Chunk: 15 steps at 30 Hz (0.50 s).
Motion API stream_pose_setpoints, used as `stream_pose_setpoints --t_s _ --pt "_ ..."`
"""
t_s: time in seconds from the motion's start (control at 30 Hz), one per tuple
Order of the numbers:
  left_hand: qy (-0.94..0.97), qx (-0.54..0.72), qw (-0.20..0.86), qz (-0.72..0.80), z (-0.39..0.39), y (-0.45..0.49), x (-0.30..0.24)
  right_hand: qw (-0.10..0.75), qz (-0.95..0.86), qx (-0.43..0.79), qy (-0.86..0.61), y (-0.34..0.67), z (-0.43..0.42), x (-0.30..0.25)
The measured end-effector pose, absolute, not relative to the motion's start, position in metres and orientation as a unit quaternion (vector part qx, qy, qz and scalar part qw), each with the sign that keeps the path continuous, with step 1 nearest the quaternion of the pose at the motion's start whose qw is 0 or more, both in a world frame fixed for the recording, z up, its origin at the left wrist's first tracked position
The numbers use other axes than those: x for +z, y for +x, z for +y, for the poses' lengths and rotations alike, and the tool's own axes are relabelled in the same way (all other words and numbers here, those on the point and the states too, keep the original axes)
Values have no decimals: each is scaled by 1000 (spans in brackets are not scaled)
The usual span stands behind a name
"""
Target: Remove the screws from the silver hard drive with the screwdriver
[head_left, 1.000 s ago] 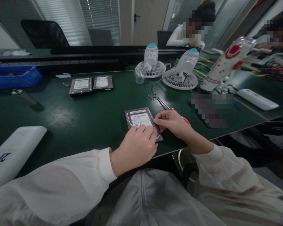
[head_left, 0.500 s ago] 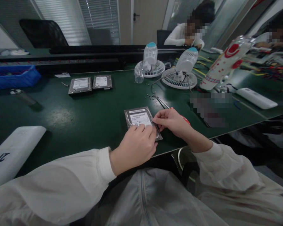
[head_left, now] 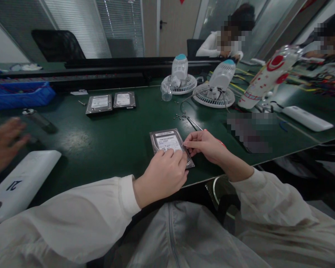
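Observation:
A hard drive [head_left: 167, 138] with a white label lies on the green bench in front of me. My left hand [head_left: 164, 173] rests over its near part, fingers bent around it. At the drive's right edge, my right hand [head_left: 203, 147] is closed in a pinch, thumb against forefinger. Whatever sits between those fingertips is too small or hidden to make out. Just beyond the right hand lies a slim metal-tipped tool [head_left: 194, 123] with red handles, partly covered by that hand. Several small screws [head_left: 181, 117] are scattered past the drive.
Two more hard drives [head_left: 99, 103] lie farther back. Another person's hand [head_left: 5, 145] reaches in at left, above a white power bank [head_left: 35, 182]. Beyond are a metal cylinder [head_left: 39, 120], a blue bin [head_left: 19, 95], white fans [head_left: 214, 93], a clear cup [head_left: 166, 93] and a patterned bottle [head_left: 265, 80].
Another person's hand has come into view at the left edge. The whole view has shifted slightly right and down. My two hands keep their places on the hard drive.

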<state>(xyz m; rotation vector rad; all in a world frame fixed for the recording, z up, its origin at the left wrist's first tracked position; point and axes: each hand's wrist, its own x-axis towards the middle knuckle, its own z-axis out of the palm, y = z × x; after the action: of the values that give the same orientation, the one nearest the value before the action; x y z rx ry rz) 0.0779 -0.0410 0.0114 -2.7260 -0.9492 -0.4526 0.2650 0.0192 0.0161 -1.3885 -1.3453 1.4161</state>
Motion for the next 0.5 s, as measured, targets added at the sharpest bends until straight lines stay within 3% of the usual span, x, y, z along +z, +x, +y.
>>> stream_pose_setpoints --t_s 0.5 --pt "-928 -149 110 -324 -40 78 13 374 -510 555 -541 264 18 18"
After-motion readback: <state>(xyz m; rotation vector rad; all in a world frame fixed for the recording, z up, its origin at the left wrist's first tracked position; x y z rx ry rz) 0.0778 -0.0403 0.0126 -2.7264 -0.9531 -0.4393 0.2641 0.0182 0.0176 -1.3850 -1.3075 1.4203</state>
